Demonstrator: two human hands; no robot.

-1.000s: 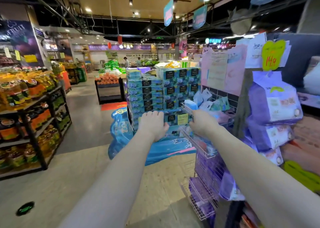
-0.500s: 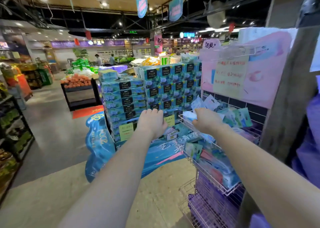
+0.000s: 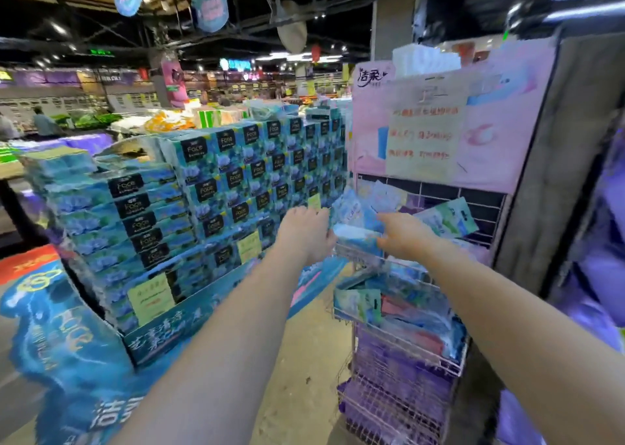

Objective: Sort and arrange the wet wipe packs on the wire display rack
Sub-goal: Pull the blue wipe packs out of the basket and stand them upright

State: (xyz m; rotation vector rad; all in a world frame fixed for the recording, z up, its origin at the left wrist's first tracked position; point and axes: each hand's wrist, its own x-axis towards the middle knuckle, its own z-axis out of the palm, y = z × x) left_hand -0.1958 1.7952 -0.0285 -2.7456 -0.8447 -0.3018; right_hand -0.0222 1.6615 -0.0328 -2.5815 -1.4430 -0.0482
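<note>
Head view, blurred by motion: both hands were at the top basket of the wire rack (image 3: 399, 312). Left hand (image 3: 306, 233) and right hand (image 3: 404, 236) flanked a pale blue wet wipe pack (image 3: 356, 236) — it lay between the fingertips at the basket's front rail. Whether fingers had closed on it, I could not tell. More packs stood tilted just beyond the right fingers. Advice: press evenly from both ends, lift clear of the wire, then seat it upright — not skewed.

Both hands, left hand (image 3: 306, 233) and right hand (image 3: 406, 236), grip the ends of a blue wet wipe pack (image 3: 356, 236) above the wire display rack (image 3: 399, 346)'s top basket, stacked Face tissue boxes (image 3: 209, 187) left.
</note>
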